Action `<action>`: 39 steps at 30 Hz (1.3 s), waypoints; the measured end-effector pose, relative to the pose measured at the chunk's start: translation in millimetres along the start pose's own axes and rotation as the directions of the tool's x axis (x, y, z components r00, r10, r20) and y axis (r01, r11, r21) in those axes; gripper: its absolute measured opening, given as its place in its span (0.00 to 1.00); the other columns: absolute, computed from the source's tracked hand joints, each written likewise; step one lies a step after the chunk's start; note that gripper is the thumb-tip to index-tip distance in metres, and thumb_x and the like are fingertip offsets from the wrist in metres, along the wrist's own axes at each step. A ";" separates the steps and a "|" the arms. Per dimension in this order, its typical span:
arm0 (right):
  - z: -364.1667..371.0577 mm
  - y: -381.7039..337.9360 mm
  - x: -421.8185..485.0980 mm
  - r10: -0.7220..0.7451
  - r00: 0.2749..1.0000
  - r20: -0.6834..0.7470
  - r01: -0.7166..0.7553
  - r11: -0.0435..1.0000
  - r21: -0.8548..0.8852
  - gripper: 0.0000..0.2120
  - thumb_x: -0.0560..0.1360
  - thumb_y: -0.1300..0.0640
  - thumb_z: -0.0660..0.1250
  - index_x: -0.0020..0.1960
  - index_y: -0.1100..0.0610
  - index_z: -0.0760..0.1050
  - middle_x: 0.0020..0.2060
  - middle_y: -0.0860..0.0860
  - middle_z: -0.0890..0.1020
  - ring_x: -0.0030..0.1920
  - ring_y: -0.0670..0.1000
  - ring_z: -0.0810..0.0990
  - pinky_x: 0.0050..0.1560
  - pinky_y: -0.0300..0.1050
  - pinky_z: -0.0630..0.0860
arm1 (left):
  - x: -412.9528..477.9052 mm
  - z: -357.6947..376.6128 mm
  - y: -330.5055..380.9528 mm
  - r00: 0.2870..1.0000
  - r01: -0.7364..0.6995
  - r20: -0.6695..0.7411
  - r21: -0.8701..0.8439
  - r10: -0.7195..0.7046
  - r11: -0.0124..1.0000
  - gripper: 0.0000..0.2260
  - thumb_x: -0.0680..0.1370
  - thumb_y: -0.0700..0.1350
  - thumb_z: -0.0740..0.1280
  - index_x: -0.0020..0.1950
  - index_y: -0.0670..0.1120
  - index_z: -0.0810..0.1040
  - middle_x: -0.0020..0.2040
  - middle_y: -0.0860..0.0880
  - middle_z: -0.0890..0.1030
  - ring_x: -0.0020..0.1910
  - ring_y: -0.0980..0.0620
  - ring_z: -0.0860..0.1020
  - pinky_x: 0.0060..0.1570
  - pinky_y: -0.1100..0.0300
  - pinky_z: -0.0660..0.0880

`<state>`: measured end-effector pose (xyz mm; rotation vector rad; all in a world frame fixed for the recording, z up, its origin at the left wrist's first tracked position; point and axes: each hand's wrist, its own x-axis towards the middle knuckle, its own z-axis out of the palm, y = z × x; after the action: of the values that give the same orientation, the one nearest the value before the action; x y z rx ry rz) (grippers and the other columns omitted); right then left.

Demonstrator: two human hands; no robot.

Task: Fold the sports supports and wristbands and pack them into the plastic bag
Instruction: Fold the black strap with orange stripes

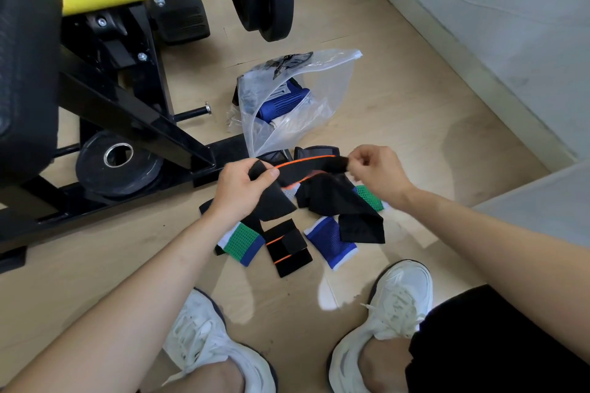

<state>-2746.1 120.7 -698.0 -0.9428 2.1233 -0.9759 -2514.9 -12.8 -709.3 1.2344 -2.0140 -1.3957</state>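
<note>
Between left hand (242, 191) and right hand (380, 175), both pinching its ends, black strap (306, 166), long axis side-to-side.

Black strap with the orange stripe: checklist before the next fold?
1. Left hand grips one end of the black strap: ok.
2. Right hand pinches the other end: ok.
3. Strap flat and untwisted: not ok, fabric hangs bunched below it.
4. Plastic bag mouth open toward the person: ok.
5. Room left in the bag beside the blue support inside: cannot tell.
6. Floor under the strap free for folding: not ok, a green wristband and other pieces lie there.
</note>
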 end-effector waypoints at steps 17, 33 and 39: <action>1.8 -23.8 12.8 -0.069 0.993 0.094 0.032 0.937 0.349 0.08 0.82 0.62 0.61 0.46 0.58 0.76 0.39 0.60 0.79 0.38 0.53 0.78 0.36 0.41 0.79 | 4.7 4.5 -13.9 0.976 0.174 0.110 0.107 -0.186 0.979 0.21 0.78 0.51 0.72 0.29 0.45 0.71 0.27 0.51 0.68 0.29 0.56 0.67 0.32 0.59 0.63; 53.6 -27.6 -38.4 -0.311 0.813 0.493 0.322 0.945 0.065 0.06 0.80 0.60 0.65 0.48 0.51 0.80 0.65 0.48 0.79 0.60 0.39 0.79 0.63 0.47 0.76 | 5.1 7.7 8.1 0.937 0.333 0.067 -0.456 -0.342 0.826 0.09 0.78 0.50 0.72 0.51 0.44 0.84 0.48 0.44 0.87 0.52 0.44 0.85 0.53 0.46 0.82; 45.5 -33.3 -32.2 -0.280 0.851 0.444 0.274 0.958 0.079 0.07 0.76 0.61 0.69 0.46 0.51 0.84 0.52 0.47 0.85 0.52 0.41 0.83 0.57 0.39 0.77 | 0.9 5.7 10.5 0.957 0.286 0.090 -0.427 -0.274 0.858 0.09 0.75 0.37 0.75 0.54 0.41 0.85 0.47 0.43 0.87 0.49 0.44 0.86 0.47 0.50 0.84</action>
<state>-2682.3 113.6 -688.3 -1.3521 1.6158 -0.8018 -2524.0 -9.3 -702.5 1.3333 -1.4497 -1.8821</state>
